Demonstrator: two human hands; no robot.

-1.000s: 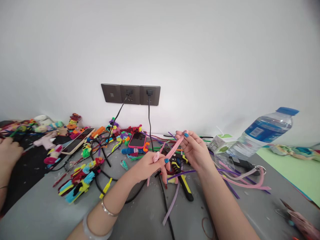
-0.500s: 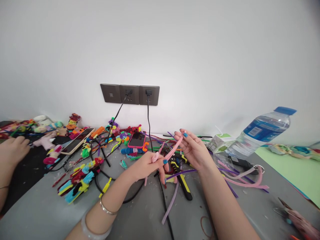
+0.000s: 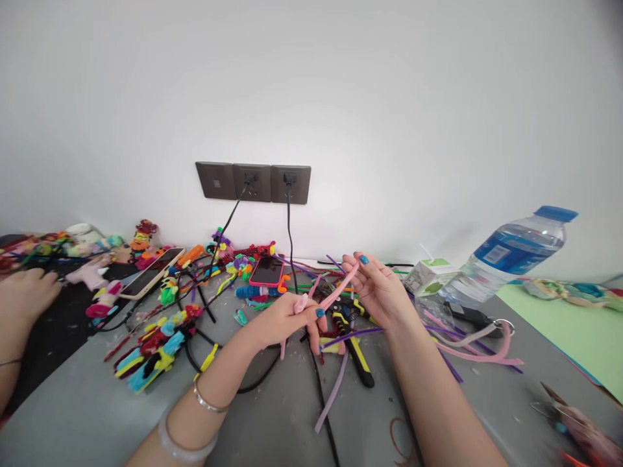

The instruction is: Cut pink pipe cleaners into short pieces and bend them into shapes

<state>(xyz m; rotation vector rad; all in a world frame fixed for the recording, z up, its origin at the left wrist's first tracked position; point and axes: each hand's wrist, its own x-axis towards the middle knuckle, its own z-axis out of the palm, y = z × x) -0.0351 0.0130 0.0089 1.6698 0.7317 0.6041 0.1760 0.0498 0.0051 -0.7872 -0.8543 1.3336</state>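
A pink pipe cleaner (image 3: 337,289) stretches between my two hands above the table. My left hand (image 3: 291,318) is closed round its lower end, and a pink tip pokes out above the fingers. My right hand (image 3: 377,285) pinches the upper end between thumb and fingers. Under the hands lie yellow-and-black pliers (image 3: 359,360), a purple pipe cleaner (image 3: 357,333) and a lilac one (image 3: 332,395). More pink pipe cleaners (image 3: 479,353) lie right of my right forearm, by a metal ring.
A tilted water bottle (image 3: 511,256) and a drink carton (image 3: 431,277) stand at the right. Colourful pipe-cleaner figures (image 3: 153,350), a phone (image 3: 154,272) and a red-cased phone (image 3: 267,271) lie left. Black cables run from wall sockets (image 3: 253,183). Another person's hand (image 3: 29,292) rests far left.
My right hand has shifted very slightly to the right, still pinching the pink pipe cleaner. My left hand's hold looks the same. The other person's hand has moved a little to the right.
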